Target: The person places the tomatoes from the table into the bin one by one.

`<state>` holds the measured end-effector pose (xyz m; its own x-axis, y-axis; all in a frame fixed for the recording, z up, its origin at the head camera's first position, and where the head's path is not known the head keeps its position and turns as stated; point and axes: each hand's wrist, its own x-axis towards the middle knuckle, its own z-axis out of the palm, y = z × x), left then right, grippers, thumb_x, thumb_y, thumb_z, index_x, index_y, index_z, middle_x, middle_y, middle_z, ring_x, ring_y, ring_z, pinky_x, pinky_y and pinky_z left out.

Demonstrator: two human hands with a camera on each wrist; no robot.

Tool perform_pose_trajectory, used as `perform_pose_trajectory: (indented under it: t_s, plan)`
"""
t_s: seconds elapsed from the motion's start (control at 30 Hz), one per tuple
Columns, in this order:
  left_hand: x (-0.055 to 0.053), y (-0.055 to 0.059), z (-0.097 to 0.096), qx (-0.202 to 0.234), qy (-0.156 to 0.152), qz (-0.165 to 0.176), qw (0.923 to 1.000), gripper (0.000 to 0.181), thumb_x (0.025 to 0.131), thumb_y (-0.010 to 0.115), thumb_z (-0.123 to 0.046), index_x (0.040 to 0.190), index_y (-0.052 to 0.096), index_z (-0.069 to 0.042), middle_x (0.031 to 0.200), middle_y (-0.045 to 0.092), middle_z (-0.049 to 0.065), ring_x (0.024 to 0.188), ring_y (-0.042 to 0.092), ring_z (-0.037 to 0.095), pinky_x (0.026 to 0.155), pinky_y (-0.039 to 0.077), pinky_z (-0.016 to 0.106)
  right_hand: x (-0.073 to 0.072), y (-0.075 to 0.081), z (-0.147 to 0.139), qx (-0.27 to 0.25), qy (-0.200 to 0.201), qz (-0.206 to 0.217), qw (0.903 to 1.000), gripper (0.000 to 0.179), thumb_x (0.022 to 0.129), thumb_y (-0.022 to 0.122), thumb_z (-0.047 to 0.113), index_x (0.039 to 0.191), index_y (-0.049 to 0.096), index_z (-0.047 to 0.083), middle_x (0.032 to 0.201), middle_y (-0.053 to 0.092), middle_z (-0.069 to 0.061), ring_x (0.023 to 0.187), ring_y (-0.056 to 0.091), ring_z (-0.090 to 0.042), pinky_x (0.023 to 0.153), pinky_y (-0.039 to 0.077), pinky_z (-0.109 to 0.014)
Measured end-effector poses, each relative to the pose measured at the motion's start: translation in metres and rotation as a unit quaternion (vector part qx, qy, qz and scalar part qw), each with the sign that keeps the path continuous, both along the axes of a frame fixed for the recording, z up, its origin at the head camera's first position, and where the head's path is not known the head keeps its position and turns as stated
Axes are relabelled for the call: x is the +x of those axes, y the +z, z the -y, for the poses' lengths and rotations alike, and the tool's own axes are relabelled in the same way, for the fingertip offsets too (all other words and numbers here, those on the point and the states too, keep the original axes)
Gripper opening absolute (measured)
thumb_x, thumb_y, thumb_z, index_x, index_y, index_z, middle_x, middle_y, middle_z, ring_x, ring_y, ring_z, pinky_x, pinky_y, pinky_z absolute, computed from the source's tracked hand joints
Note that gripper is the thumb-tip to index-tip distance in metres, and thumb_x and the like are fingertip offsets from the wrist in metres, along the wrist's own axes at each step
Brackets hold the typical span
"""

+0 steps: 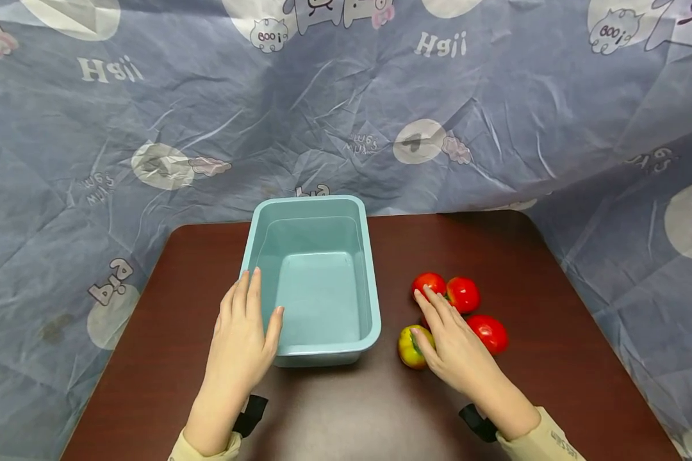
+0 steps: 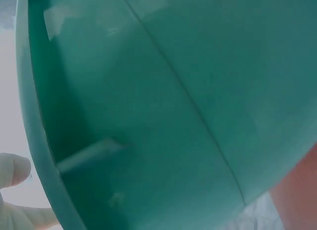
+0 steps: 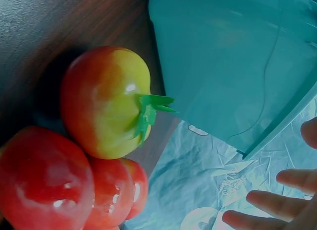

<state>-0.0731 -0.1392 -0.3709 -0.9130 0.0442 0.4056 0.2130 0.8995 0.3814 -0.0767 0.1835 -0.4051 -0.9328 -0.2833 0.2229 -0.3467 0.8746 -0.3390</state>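
A light blue-green plastic bin [image 1: 317, 294] stands on the table with a bare inside. Over its left rim hovers my left hand [image 1: 239, 339], fingers straight and thumb spread, holding nothing. In the left wrist view the bin's wall [image 2: 173, 116] fills most of the picture, with fingertips [image 2: 14, 170] past the rim. My right hand [image 1: 452, 342] reaches over a cluster of tomatoes, its fingers extended and apart. Below its thumb sits a yellow-and-red tomato [image 1: 411, 352] with a green leafy top. Red tomatoes [image 1: 463, 294] lie around it, one partly hidden beneath the hand.
The dark brown table [image 1: 553, 378] has rounded far corners. Behind and beside it hangs a blue-grey printed cloth [image 1: 323, 128]. Black straps circle both wrists, with pale sleeves below them.
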Motion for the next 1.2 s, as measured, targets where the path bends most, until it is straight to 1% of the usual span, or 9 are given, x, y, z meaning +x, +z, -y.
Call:
perform_pose_trajectory:
  t_s: [0.1, 0.23, 0.47, 0.67, 0.83, 0.97, 1.07, 1.2]
  plan:
    - [0.001, 0.001, 0.005, 0.008, 0.004, 0.010, 0.9999, 0.066, 0.099, 0.055, -0.028, 0.153, 0.028, -0.001, 0.153, 0.034, 0.025, 0.136, 0.034, 0.043, 0.102, 0.037, 0.063, 0.001, -0.002, -0.001, 0.001, -0.001, 0.002, 1.0000, 0.064, 0.093, 0.063, 0.026, 0.148, 0.040, 0.003, 0.152, 0.039, -0.019, 0.136, 0.042, -0.041, 0.105, 0.043, -0.055]
    - [0.004, 0.003, 0.013, 0.017, 0.010, 0.025, 0.9995, 0.065, 0.099, 0.054, -0.026, 0.153, 0.027, -0.001, 0.154, 0.032, 0.025, 0.136, 0.033, 0.044, 0.102, 0.036, 0.064, 0.002, -0.006, 0.000, 0.004, 0.003, 0.003, 1.0000, 0.064, 0.091, 0.066, 0.024, 0.147, 0.042, 0.003, 0.151, 0.042, -0.018, 0.133, 0.045, -0.038, 0.101, 0.047, -0.052]
    - [0.007, -0.001, 0.029, 0.035, 0.024, 0.078, 0.9961, 0.064, 0.102, 0.048, -0.029, 0.153, 0.025, 0.001, 0.156, 0.028, 0.026, 0.137, 0.030, 0.047, 0.100, 0.037, 0.065, 0.002, -0.015, 0.004, 0.027, 0.016, -0.007, 0.9995, 0.068, 0.083, 0.075, 0.023, 0.143, 0.047, 0.004, 0.144, 0.048, -0.019, 0.128, 0.049, -0.036, 0.092, 0.053, -0.047]
    - [0.009, -0.004, 0.035, 0.052, 0.032, 0.119, 0.9910, 0.063, 0.104, 0.043, -0.034, 0.153, 0.025, 0.001, 0.158, 0.024, 0.024, 0.138, 0.028, 0.048, 0.097, 0.039, 0.066, 0.003, -0.020, 0.005, 0.039, 0.019, -0.005, 0.9990, 0.073, 0.077, 0.080, 0.025, 0.140, 0.051, 0.004, 0.141, 0.050, -0.019, 0.124, 0.051, -0.037, 0.090, 0.054, -0.048]
    - [0.010, -0.004, 0.039, 0.061, 0.036, 0.150, 0.9862, 0.064, 0.104, 0.040, -0.036, 0.154, 0.023, 0.000, 0.158, 0.022, 0.025, 0.138, 0.027, 0.049, 0.096, 0.039, 0.069, 0.004, -0.022, 0.005, 0.046, 0.024, 0.013, 0.9986, 0.079, 0.072, 0.085, 0.028, 0.140, 0.051, 0.006, 0.140, 0.050, -0.019, 0.123, 0.050, -0.038, 0.090, 0.054, -0.050]
    - [0.011, -0.006, 0.041, 0.067, 0.036, 0.166, 0.9832, 0.065, 0.104, 0.039, -0.038, 0.155, 0.021, -0.002, 0.159, 0.022, 0.024, 0.139, 0.027, 0.049, 0.094, 0.039, 0.069, 0.004, -0.022, 0.006, 0.045, 0.029, 0.029, 0.9982, 0.081, 0.070, 0.087, 0.026, 0.141, 0.051, 0.006, 0.141, 0.048, -0.020, 0.125, 0.049, -0.039, 0.091, 0.053, -0.051]
    - [0.013, -0.007, 0.042, 0.077, 0.033, 0.177, 0.9807, 0.065, 0.104, 0.039, -0.038, 0.156, 0.020, -0.003, 0.158, 0.024, 0.023, 0.139, 0.029, 0.048, 0.097, 0.037, 0.069, 0.004, -0.023, 0.007, 0.048, 0.032, 0.036, 0.9977, 0.081, 0.070, 0.088, 0.024, 0.140, 0.051, 0.004, 0.141, 0.049, -0.020, 0.126, 0.048, -0.039, 0.092, 0.052, -0.052]
    - [0.014, -0.008, 0.045, 0.094, 0.028, 0.194, 0.9761, 0.065, 0.105, 0.037, -0.039, 0.156, 0.019, -0.002, 0.156, 0.029, 0.024, 0.140, 0.029, 0.047, 0.105, 0.032, 0.066, 0.003, -0.025, 0.009, 0.060, 0.036, 0.040, 0.9967, 0.082, 0.068, 0.089, 0.023, 0.138, 0.052, 0.003, 0.138, 0.050, -0.021, 0.125, 0.049, -0.038, 0.091, 0.053, -0.052]
